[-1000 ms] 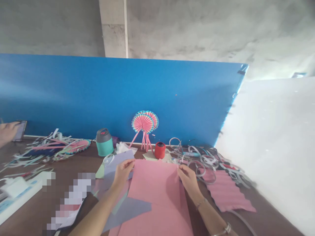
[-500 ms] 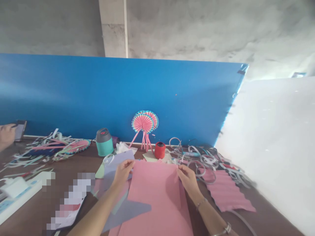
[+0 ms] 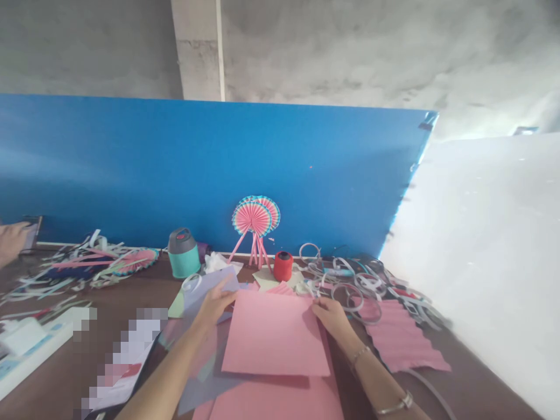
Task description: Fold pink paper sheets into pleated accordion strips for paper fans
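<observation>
A sheet of pink paper point(image 3: 275, 335) is stretched between my two hands, its near edge lifted above a larger pink sheet point(image 3: 275, 399) on the table. My left hand point(image 3: 216, 304) pinches its far left corner. At the far right corner, my right hand point(image 3: 330, 315) grips it between thumb and fingers. Grey-purple paper point(image 3: 210, 385) lies under the pink at the left. Just beyond the held sheet, pleated pink paper point(image 3: 281, 288) shows in part. Pink round fans point(image 3: 252, 219) lean on the blue partition behind a red thread spool point(image 3: 283, 267).
A teal container with a grey lid point(image 3: 184, 256) stands at the back left. Paper strips point(image 3: 367, 286) and a pleated pink sheet point(image 3: 400, 335) lie at right. A white power strip point(image 3: 48, 335) is at left. Another person's hand point(image 3: 13, 240) holds a phone at the far left.
The pink sheet's near edge has risen off the larger sheet, and its far edge has come slightly lower in view. Both hands still hold its far corners.
</observation>
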A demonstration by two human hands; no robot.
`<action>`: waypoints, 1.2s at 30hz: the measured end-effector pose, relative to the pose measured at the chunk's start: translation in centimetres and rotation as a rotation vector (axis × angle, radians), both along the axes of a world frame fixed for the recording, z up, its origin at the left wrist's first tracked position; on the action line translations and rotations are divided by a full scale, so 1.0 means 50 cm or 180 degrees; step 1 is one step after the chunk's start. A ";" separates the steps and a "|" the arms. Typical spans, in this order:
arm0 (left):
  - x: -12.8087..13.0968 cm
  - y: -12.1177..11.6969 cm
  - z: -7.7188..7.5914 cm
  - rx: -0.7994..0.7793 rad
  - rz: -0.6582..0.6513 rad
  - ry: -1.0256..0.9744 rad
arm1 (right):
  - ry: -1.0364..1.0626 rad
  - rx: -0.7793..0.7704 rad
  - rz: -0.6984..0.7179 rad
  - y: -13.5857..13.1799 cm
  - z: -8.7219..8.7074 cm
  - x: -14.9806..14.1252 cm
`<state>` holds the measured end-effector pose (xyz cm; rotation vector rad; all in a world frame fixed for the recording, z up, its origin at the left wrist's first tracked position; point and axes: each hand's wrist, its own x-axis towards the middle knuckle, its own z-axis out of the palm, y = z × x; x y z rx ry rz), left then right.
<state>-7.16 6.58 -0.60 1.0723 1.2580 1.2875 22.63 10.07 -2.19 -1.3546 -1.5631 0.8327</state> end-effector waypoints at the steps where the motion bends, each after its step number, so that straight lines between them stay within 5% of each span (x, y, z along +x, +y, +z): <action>1: 0.000 0.000 0.001 -0.0027 -0.0078 -0.0024 | 0.0000 0.0013 0.0003 0.000 -0.002 0.001; 10: -0.005 0.011 -0.011 -0.0059 0.0093 0.0123 | 0.0097 -0.0056 0.0033 -0.005 0.002 -0.004; 15: -0.006 0.021 -0.014 -0.0023 0.0269 0.0244 | 0.0750 -0.0049 -0.0026 -0.013 0.020 0.000; 18: 0.016 0.011 -0.005 -0.0026 0.0109 0.0319 | 0.0752 0.0393 -0.0256 -0.021 0.029 -0.003; 22: 0.069 -0.018 0.010 0.0009 -0.0312 0.0500 | 0.0003 0.0612 0.0309 -0.046 0.029 -0.038; 25: 0.107 -0.036 0.016 0.0154 -0.0515 0.0669 | -0.0331 0.0615 0.0746 -0.073 0.026 -0.074; 31: 0.141 -0.052 0.012 0.0568 -0.0535 0.1201 | -0.0501 0.0328 0.0811 -0.095 0.019 -0.110; 36: 0.142 -0.053 0.007 0.0421 -0.0763 0.0750 | -0.0330 0.0087 0.0783 -0.088 0.005 -0.113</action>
